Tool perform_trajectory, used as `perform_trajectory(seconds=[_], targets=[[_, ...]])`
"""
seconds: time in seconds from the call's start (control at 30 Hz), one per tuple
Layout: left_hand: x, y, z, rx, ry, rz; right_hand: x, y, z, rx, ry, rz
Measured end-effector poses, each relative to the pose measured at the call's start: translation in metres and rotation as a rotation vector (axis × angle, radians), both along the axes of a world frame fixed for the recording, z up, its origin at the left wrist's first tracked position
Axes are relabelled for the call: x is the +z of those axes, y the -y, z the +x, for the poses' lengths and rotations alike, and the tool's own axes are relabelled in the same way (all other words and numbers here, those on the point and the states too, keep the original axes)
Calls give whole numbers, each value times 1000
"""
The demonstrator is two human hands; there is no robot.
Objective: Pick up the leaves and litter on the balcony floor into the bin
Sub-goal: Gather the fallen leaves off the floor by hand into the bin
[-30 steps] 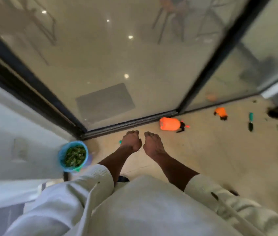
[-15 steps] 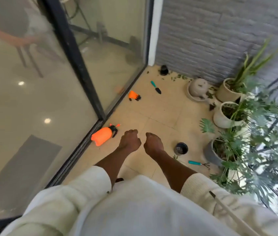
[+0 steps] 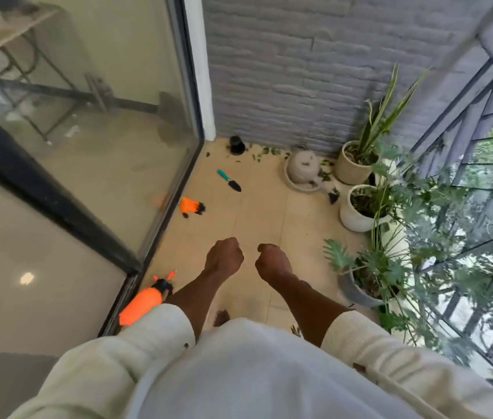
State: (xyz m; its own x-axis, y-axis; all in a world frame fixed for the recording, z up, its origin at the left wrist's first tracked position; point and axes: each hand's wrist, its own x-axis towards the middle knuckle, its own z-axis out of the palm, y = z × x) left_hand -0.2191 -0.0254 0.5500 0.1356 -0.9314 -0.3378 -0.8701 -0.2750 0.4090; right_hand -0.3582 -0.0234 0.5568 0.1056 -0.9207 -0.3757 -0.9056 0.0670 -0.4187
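Both hands hang out in front of the body above the tan balcony floor [image 3: 263, 213], side by side but apart. Left hand [image 3: 224, 258] is balled into a fist with the fingers curled under, and nothing shows in it. Right hand [image 3: 272, 261] is curled the same way, knuckles forward; I cannot tell whether anything small is tucked inside. Cream sleeves cover both forearms up to the cuffs.

Scattered green leaves [image 3: 265, 152] lie well ahead of the hands, along the foot of the grey brick wall [image 3: 284, 71], between a small black pot [image 3: 237, 144] in the corner and a tipped grey pot [image 3: 304, 166] on its saucer. A teal-handled trowel [image 3: 229, 180] lies on the tiles nearer the glass door [image 3: 103, 131]. An orange glove [image 3: 191, 206] sits beside the door track, and an orange spray bottle [image 3: 144, 300] lies just beside the left sleeve. Potted plants [image 3: 369, 152] line the right side by the railing
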Motion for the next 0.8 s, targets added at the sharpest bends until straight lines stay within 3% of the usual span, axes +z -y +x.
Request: perform_trajectory(seconds=[0.47,0.8], targets=[[-13,224,24,6,-12,40,-5,223,21,-294,165,38],[4,446,-21,86,41,-5,3,459,-25,-246,158,55]])
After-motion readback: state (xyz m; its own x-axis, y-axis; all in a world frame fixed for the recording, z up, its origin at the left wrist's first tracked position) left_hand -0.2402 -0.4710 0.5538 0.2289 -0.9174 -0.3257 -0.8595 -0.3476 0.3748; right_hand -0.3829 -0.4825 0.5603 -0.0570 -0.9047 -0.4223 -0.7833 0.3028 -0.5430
